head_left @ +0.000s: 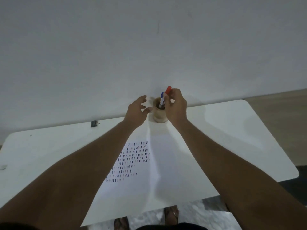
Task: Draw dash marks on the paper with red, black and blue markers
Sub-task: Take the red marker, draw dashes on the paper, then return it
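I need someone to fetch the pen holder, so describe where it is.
On the white table, look at the far edge by the wall. The small round wooden cup stands there between the person's hands, the only container, with a blue-capped marker sticking out.

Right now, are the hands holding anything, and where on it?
The right hand grips the red marker by its barrel, just below the cap, above the wooden cup. The left hand is open beside the cup, holding nothing.
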